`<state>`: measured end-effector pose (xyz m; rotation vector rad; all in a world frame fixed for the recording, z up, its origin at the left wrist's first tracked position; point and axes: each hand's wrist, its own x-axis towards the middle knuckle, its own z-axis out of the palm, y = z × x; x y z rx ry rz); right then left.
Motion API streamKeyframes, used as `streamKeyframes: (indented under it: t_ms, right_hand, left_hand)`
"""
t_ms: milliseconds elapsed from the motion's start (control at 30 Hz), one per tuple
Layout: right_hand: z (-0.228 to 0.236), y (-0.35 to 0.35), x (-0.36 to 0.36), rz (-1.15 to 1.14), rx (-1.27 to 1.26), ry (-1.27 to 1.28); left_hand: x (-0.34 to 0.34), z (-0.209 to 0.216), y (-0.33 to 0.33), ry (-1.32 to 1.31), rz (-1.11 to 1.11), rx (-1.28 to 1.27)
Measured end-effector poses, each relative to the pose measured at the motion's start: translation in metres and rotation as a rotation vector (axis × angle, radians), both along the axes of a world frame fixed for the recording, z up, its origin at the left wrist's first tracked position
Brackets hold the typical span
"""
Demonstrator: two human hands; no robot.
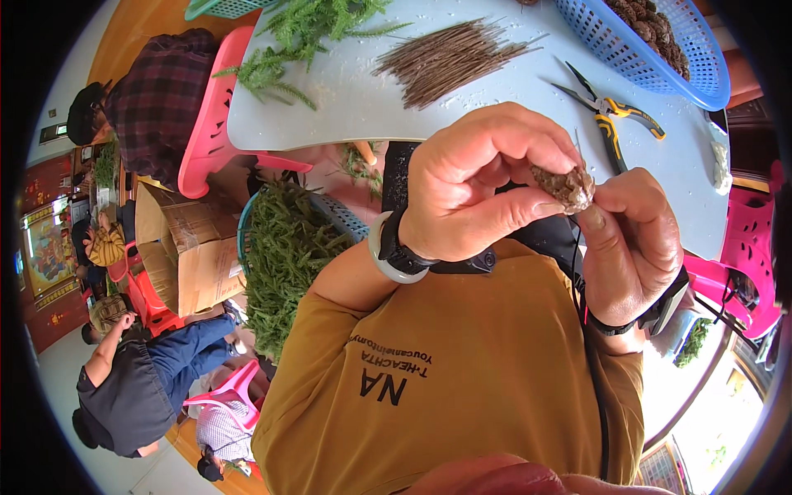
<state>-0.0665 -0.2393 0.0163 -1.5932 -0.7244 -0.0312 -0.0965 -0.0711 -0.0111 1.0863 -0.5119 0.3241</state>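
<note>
A small brown pine cone (pixel 569 188) is held up above the table's near edge, between both hands. My left hand (pixel 483 177) pinches it with thumb and fingers from the left. From the right, the thumb and bent fingers of my right hand (pixel 629 239) close at the cone's pale, shiny end. A thin dark strand, perhaps wire, sticks up beside the cone; where it joins is hidden. Beyond the hands, pliers (pixel 609 107) with yellow-and-black handles lie with jaws apart. A bundle of thin brown sticks or wires (pixel 450 62) lies farther left.
Green artificial sprigs (pixel 301 41) lie on the pale table (pixel 346 115). A blue basket (pixel 643 62) of pine cones stands far right. Left of me are a heaped basket of greenery (pixel 289 256), a cardboard box (pixel 194 247) and pink chairs (pixel 219 124). Several people sit farther left.
</note>
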Motion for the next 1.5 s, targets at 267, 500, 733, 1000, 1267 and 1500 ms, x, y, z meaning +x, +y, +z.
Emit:
streamKeyframes:
  t_ms: [267,500,733,1000,1267,1500]
  right_hand:
    - [0.000,0.003,0.004,0.062,0.012,-0.070]
    - [-0.003,0.004,0.009,0.098,-0.031,-0.103]
    - [-0.009,0.010,0.009,0.095,-0.016,-0.078]
    - [-0.011,0.014,0.004,0.159,0.021,0.056]
    - [-0.014,0.018,0.000,0.172,0.077,0.196]
    - [-0.016,0.017,0.004,0.189,0.113,0.244]
  left_hand:
    - [-0.006,-0.001,-0.003,0.152,-0.040,-0.139]
    - [-0.002,-0.004,0.004,0.001,0.046,0.074]
    - [-0.001,-0.004,0.005,0.053,0.051,0.053]
    - [-0.004,-0.004,0.005,0.032,0.107,0.066]
    - [-0.010,0.003,-0.002,0.183,0.173,-0.021]
    - [-0.011,-0.002,0.006,0.155,0.108,0.064]
